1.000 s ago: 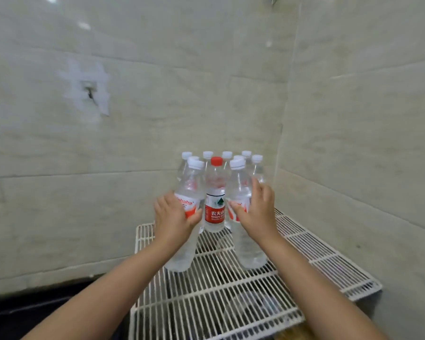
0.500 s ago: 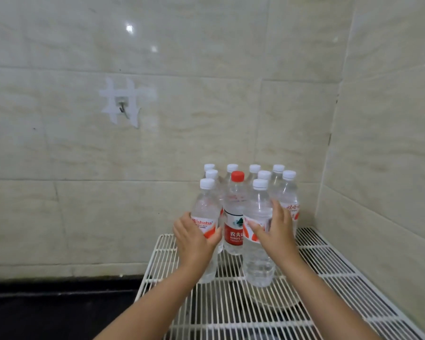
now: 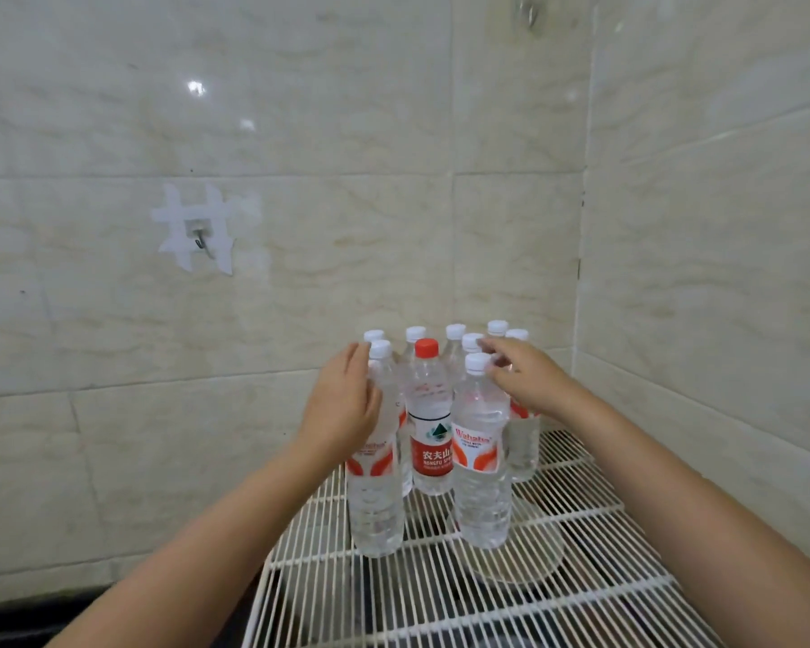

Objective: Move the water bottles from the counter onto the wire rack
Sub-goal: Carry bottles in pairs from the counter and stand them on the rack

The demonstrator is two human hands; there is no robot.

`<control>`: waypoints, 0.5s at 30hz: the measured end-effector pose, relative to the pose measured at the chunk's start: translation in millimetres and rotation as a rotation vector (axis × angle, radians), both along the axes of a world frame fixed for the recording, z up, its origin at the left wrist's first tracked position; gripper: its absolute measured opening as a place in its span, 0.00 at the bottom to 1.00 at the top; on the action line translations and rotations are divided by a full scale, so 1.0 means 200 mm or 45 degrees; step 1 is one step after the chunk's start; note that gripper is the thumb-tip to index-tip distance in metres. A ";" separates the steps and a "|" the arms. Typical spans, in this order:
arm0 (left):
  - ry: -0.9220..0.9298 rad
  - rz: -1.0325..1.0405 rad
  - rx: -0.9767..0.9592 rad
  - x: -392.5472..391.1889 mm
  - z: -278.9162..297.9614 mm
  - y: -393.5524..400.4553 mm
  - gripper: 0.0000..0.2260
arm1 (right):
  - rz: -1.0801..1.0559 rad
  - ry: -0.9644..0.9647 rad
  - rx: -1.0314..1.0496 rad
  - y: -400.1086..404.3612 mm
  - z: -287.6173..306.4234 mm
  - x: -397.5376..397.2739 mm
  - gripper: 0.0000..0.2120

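In the tiled corner, the water bottles (image 3: pixel 433 423) stand upright on the wire rack (image 3: pixel 557 596) mid-frame, with the left hand (image 3: pixel 342 404) and right hand (image 3: pixel 527 381) loose beside their tops, gripping nothing.

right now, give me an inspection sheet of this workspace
surface: white wire rack, bottles standing on its far part
job's things: cluster of upright water bottles; one red-capped bottle among white-capped ones
clutter: round pale object under the rack
grips: left hand open against the front-left bottle; right hand open, fingertips at a cap
cables: nothing seen
surroundings: tiled corner walls, taped wall hook
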State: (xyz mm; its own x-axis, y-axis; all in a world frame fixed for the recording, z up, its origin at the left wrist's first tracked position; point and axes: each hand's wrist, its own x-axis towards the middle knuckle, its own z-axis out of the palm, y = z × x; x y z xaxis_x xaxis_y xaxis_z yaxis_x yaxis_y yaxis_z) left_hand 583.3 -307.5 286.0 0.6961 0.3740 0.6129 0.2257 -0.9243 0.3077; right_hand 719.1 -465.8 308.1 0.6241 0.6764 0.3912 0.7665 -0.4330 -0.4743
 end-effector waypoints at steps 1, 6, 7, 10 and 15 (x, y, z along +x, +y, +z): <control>0.097 -0.033 0.027 0.02 0.06 0.01 0.21 | 0.048 -0.045 -0.125 0.00 0.03 0.00 0.21; 0.598 -0.144 0.153 0.07 0.20 0.08 0.19 | 0.049 -0.113 -0.411 0.00 0.14 -0.01 0.19; 0.633 -0.138 0.175 0.07 0.21 0.09 0.19 | 0.037 -0.119 -0.437 0.00 0.15 -0.01 0.18; 0.636 -0.038 0.310 0.05 0.22 0.09 0.18 | -0.054 -0.261 -0.460 0.02 0.16 -0.03 0.11; 0.467 0.226 0.468 0.03 0.15 0.08 0.18 | -0.205 -0.622 -0.391 0.09 0.12 -0.14 0.12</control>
State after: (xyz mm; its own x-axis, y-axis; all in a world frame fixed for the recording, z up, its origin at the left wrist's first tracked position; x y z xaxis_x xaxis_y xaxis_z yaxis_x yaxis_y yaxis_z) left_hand 588.5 -291.8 315.1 0.8344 0.3121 0.4542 0.4196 -0.8941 -0.1564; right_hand 691.6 -447.8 333.0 0.5252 0.7157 0.4602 0.7777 -0.6233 0.0817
